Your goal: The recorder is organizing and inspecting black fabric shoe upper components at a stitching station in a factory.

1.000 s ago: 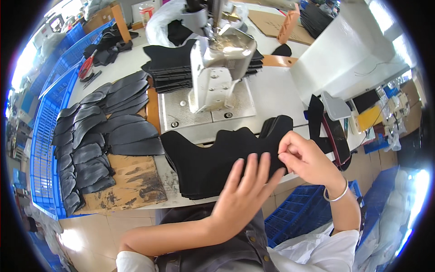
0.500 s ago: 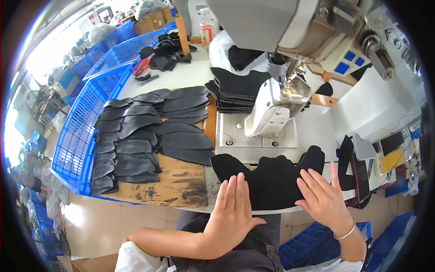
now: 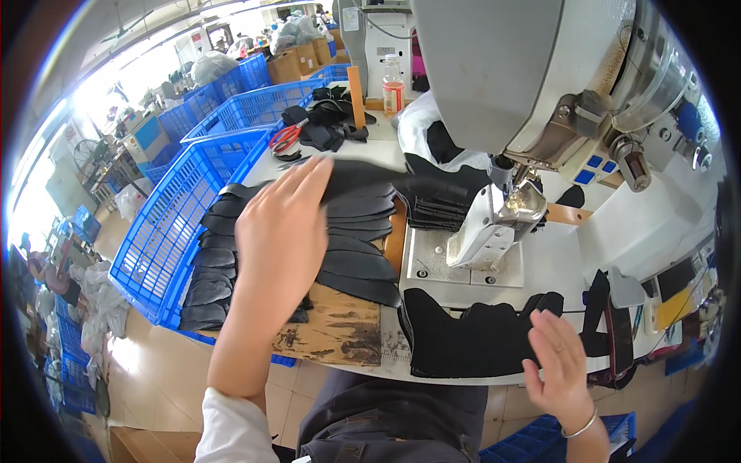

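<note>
My left hand [image 3: 285,220] is raised over the rows of dark curved pieces [image 3: 359,266] on a wooden board. From its fingertips a black flat piece [image 3: 359,176], blurred by motion, stretches right toward a stack of wide black cut pieces [image 3: 444,204]; the hand appears closed on it, though the grip itself is hidden. My right hand [image 3: 559,370] is open, thumb apart, beside the right end of a black wavy-edged stack [image 3: 471,339] at the table's front edge. It holds nothing.
A sewing machine [image 3: 502,224] with a metal post rises behind the wavy-edged stack. Blue crates [image 3: 185,224] stand along the left. Red-handled scissors [image 3: 288,137], dark scraps [image 3: 328,127] and a bottle [image 3: 393,85] sit farther back. A black strap-like piece [image 3: 596,309] lies at the right.
My left hand has left the front stack and swung up and left over the curved pieces, where a black piece now moves. My right hand has drawn back slightly. The view has shifted.
</note>
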`<action>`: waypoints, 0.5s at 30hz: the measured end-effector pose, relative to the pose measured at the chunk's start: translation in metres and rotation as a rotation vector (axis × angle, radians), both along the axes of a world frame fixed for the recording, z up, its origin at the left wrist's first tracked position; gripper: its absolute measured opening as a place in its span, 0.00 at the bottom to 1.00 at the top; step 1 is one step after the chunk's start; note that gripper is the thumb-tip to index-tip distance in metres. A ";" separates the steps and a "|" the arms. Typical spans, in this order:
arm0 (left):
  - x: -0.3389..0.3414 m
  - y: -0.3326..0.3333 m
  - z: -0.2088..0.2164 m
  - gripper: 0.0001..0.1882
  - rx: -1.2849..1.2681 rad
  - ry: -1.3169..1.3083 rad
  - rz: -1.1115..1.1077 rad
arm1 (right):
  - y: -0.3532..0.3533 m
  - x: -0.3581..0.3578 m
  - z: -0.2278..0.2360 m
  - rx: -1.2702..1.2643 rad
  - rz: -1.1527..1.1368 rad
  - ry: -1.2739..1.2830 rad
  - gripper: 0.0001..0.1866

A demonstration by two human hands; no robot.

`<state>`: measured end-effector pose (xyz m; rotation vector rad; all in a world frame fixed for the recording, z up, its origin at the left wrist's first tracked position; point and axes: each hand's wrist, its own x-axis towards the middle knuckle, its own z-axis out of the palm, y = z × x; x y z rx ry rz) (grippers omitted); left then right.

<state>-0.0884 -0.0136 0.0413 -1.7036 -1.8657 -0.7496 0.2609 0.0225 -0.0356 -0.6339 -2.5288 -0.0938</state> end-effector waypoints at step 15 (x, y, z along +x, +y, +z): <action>0.019 0.154 -0.008 0.04 0.227 0.047 -0.048 | -0.018 -0.014 -0.040 -0.241 0.053 0.063 0.21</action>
